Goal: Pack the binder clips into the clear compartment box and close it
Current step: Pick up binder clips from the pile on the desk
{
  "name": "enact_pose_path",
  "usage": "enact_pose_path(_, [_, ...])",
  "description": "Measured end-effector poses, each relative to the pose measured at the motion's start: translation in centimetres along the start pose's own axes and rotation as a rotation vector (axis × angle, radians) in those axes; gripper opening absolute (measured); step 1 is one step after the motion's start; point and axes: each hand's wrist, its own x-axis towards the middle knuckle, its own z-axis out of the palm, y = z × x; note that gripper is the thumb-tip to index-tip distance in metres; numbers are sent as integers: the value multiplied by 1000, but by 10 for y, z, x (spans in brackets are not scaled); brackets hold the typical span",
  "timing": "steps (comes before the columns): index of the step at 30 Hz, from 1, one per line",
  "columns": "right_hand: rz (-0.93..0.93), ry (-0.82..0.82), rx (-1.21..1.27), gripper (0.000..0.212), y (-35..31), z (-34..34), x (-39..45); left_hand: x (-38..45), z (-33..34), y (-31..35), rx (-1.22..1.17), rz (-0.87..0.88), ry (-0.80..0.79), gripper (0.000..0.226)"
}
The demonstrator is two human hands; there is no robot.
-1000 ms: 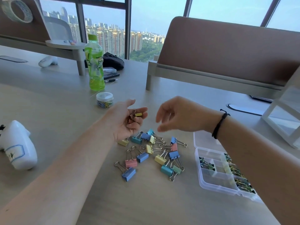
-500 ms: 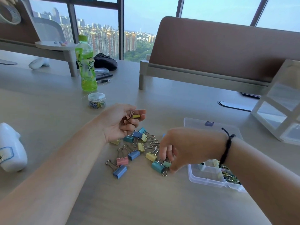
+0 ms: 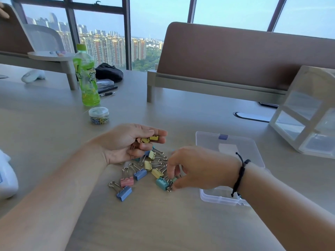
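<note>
Colourful metal binder clips (image 3: 143,171) lie on the grey table (image 3: 163,223). Left hand (image 3: 126,142) cups several clips; right hand (image 3: 195,169) pinches a small green clip (image 3: 174,179) beside the clear plastic box (image 3: 217,196).

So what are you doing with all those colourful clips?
A person is packing binder clips into a clear compartment box, whose lid lies open. The left hand holds a few clips already gathered. The right hand pinches a small green clip from the pile on the table.
</note>
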Motion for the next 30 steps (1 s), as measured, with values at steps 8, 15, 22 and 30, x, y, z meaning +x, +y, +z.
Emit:
enact_pose_path(8, [-64, 82, -26, 7, -6, 14, -11, -2, 2, 0, -16, 5, -38, 32])
enact_pose_path(15, [-54, 158, 82, 16, -1, 14, -9, -3, 3, 2, -86, -72, -5, 31])
enact_pose_path(22, [-73, 189, 143, 12, 3, 7, -22, -5, 5, 3, -8, -79, -12, 28])
enact_pose_path(30, [194, 541, 620, 9, 81, -8, -86, -1, 18, 0, 153, 25, 124, 28])
